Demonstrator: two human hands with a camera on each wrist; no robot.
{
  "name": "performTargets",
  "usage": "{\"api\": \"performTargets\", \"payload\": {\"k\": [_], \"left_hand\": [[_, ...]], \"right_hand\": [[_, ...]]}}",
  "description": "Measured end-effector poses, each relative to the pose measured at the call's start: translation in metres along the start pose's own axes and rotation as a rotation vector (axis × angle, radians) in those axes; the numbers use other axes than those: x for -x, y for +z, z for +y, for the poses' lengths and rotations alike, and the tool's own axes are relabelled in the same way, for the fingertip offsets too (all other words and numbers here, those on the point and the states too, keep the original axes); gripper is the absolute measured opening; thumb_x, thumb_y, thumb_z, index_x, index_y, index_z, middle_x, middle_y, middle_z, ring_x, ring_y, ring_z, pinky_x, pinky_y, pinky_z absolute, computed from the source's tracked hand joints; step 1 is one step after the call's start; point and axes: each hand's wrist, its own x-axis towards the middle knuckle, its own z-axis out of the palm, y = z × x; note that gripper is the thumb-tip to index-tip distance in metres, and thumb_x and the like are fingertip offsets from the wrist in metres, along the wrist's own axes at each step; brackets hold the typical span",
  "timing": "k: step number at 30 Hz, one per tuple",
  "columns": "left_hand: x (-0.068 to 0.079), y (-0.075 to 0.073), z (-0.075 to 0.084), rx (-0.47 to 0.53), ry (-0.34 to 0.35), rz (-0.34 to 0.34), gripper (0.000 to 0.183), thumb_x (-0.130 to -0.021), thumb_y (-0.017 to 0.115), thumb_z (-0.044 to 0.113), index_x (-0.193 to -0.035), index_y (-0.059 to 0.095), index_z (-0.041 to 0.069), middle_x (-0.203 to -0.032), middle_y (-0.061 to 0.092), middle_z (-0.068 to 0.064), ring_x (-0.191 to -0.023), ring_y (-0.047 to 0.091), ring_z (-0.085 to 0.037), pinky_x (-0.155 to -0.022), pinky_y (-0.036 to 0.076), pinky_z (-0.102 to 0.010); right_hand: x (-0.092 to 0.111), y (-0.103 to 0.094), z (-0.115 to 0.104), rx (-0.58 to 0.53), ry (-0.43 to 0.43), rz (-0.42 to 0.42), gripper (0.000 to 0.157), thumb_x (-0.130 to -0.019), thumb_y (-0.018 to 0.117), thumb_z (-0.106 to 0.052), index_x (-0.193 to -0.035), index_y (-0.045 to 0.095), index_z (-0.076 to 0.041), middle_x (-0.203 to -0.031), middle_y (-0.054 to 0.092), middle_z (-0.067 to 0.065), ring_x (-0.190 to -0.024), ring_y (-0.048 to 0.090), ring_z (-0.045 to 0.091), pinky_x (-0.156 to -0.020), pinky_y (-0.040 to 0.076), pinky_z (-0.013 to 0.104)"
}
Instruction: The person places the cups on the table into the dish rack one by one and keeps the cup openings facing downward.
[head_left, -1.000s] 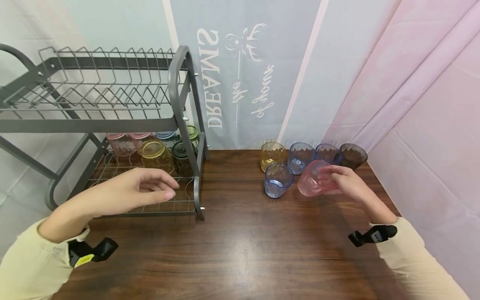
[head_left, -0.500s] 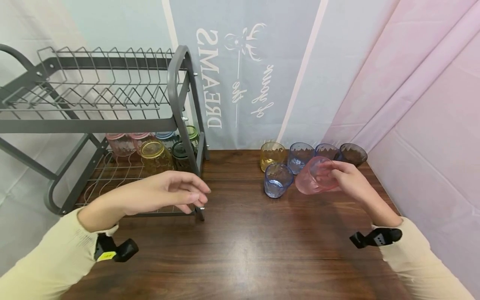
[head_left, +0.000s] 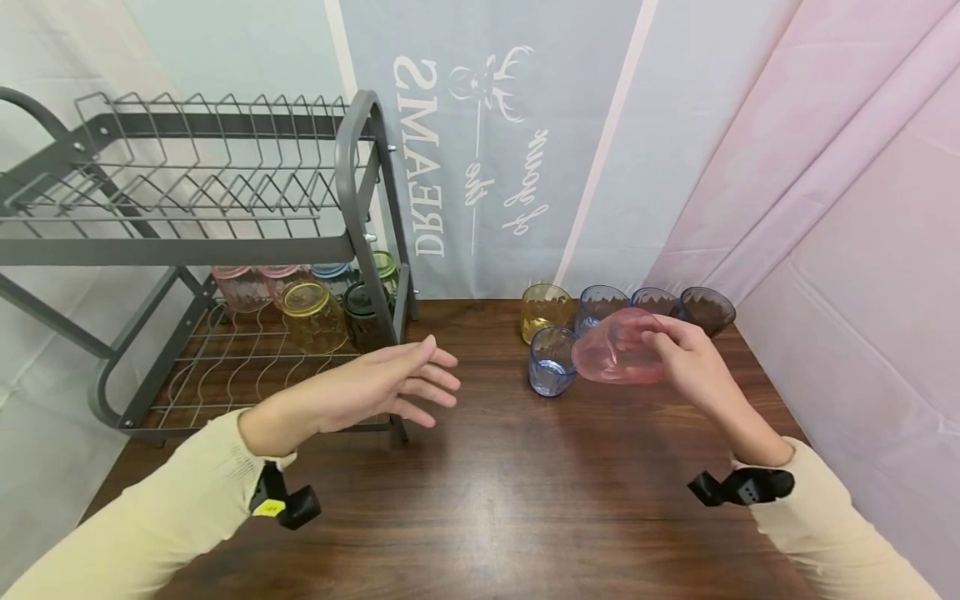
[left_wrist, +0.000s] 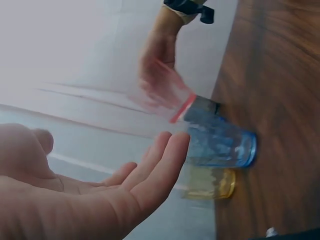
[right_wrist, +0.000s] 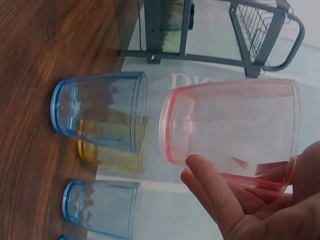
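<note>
A clear pink cup (right_wrist: 225,130) is held up off the table in my right hand (head_left: 693,362), tilted with its base toward the left. The fingers and thumb grip it near the rim. In the head view it overlaps the front blue cup (head_left: 549,367), which stands upright; the right wrist view shows a gap between them. My left hand (head_left: 375,387) hovers in front of the rack's right leg, fingers spread and holding nothing. Behind stand a yellow cup (head_left: 543,312), another blue cup (head_left: 596,302), a darker blue cup (head_left: 654,302) and a dark grey cup (head_left: 707,310).
A grey two-tier dish rack (head_left: 180,250) stands at the left. Its lower shelf bears several upside-down cups, among them a yellow one (head_left: 311,321) and a dark one (head_left: 363,317). A printed cloth (head_left: 480,150) hangs behind the wooden table (head_left: 480,500).
My left hand has moved right, away from the lower shelf, and its fingers have spread. My right hand has carried the pink cup slightly left and up, tilting it further.
</note>
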Motion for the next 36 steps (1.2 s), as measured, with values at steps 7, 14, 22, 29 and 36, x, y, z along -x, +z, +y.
{"api": "performTargets", "payload": {"k": [7,14,22,29,36], "left_hand": [[-0.019,0.015,-0.007,0.081,-0.06,0.027,0.071,-0.11,0.027,0.053,-0.146,0.039,-0.006,-0.138,0.055,-0.024,-0.126,0.059,-0.036,-0.095,0.056,-0.046],[-0.037,0.028,-0.007,0.122,-0.08,-0.001,0.073,-0.11,0.025,0.054,-0.147,0.038,-0.007,-0.137,0.056,-0.024,-0.125,0.059,-0.038,-0.095,0.056,-0.046],[-0.052,0.036,-0.008,0.171,-0.078,-0.023,0.076,-0.11,0.02,0.054,-0.147,0.036,-0.01,-0.138,0.055,-0.029,-0.129,0.054,-0.044,-0.097,0.055,-0.048],[-0.061,0.042,-0.01,0.203,-0.066,-0.057,0.078,-0.109,0.018,0.056,-0.149,0.033,-0.01,-0.14,0.053,-0.03,-0.129,0.055,-0.044,-0.097,0.054,-0.049],[-0.067,0.048,-0.01,0.266,-0.044,-0.084,0.077,-0.109,0.018,0.055,-0.145,0.034,-0.011,-0.136,0.053,-0.031,-0.13,0.052,-0.048,-0.096,0.055,-0.049]], "right_hand": [[0.005,0.014,-0.014,0.049,-0.13,0.073,0.031,-0.107,0.047,-0.008,-0.13,0.065,0.002,-0.117,0.071,0.02,-0.103,0.057,-0.009,-0.087,0.043,0.009],[0.01,0.029,-0.03,0.057,-0.165,0.077,0.031,-0.108,0.048,-0.013,-0.134,0.065,-0.006,-0.122,0.07,0.013,-0.107,0.06,0.004,-0.086,0.043,0.011],[0.011,0.045,-0.04,0.017,-0.226,0.094,0.033,-0.108,0.048,-0.009,-0.136,0.064,-0.01,-0.124,0.07,0.009,-0.107,0.065,0.009,-0.087,0.049,0.013],[0.008,0.065,-0.05,-0.029,-0.298,0.107,0.033,-0.106,0.047,-0.003,-0.135,0.063,-0.006,-0.118,0.072,0.012,-0.098,0.073,0.027,-0.083,0.057,0.02],[0.012,0.076,-0.053,0.009,-0.35,0.137,0.034,-0.106,0.049,-0.001,-0.137,0.062,-0.004,-0.121,0.071,0.013,-0.093,0.074,0.024,-0.083,0.054,0.014]]}}
